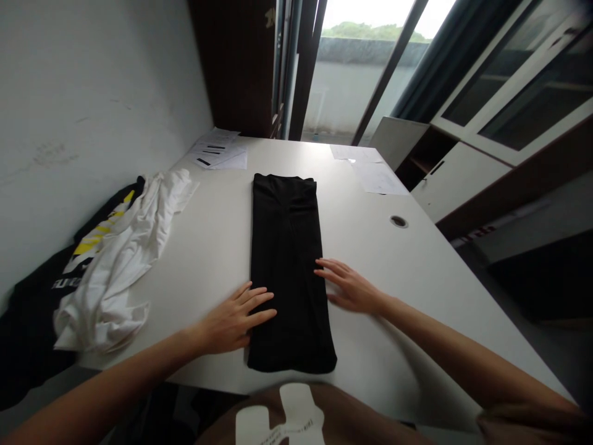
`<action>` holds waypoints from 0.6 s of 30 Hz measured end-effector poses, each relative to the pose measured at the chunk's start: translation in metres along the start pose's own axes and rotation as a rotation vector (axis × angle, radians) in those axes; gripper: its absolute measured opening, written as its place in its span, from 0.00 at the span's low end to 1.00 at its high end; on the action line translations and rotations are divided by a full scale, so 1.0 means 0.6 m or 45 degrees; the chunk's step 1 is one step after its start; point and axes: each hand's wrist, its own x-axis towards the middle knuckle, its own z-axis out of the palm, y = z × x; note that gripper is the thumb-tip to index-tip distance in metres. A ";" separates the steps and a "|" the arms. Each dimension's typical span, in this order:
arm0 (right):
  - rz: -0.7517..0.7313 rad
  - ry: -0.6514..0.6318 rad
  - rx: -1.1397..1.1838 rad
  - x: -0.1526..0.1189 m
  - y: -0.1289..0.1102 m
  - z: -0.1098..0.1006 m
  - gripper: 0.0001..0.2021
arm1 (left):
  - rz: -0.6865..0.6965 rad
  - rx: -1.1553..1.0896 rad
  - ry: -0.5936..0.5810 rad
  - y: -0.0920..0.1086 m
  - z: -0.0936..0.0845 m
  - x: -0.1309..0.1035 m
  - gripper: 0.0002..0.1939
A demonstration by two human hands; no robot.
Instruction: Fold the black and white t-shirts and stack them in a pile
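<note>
Through the head camera I have the black cloth folded in a long strip, lying mid-bench, its near end by the front edge. My left hand has its fingers apart, laid over the cloth's left edge; my right hand is extended and unclenched, fingertips at the right edge. To the left, a white cloth overlaps a dark garment with yellow print and white letters, partly covered; I can't make out the word. The papers carry dark bars, and the chest print has lettering too small to read.
</note>
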 end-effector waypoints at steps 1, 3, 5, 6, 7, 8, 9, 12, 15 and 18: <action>-0.051 -0.053 0.001 -0.013 -0.025 0.002 0.38 | 0.011 0.019 0.007 -0.001 0.006 0.007 0.39; -0.174 -0.133 -0.005 -0.029 -0.070 0.013 0.42 | 0.030 0.060 0.049 0.000 0.014 0.017 0.37; -0.289 -0.106 -0.021 -0.036 -0.103 0.031 0.39 | 0.051 0.094 0.087 0.004 0.012 0.025 0.34; -0.312 -0.033 -0.030 -0.038 -0.114 0.040 0.34 | 0.075 0.101 0.086 0.008 0.007 0.029 0.31; -0.308 0.056 -0.036 -0.038 -0.120 0.048 0.27 | 0.109 0.098 0.068 0.013 0.001 0.032 0.27; -0.289 0.132 -0.038 -0.037 -0.123 0.055 0.20 | 0.148 0.087 0.037 0.018 -0.006 0.036 0.23; -0.260 0.173 -0.033 -0.036 -0.124 0.058 0.14 | 0.187 0.073 -0.002 0.023 -0.013 0.039 0.18; -0.226 0.077 0.018 -0.033 -0.120 0.057 0.07 | 0.254 0.092 -0.111 0.031 -0.027 0.044 0.07; -0.222 0.012 0.105 -0.038 -0.113 0.049 0.04 | 0.255 0.145 -0.169 0.029 -0.029 0.038 0.09; -0.171 0.064 0.216 -0.053 -0.112 0.043 0.05 | 0.179 0.105 -0.189 0.022 -0.029 0.020 0.13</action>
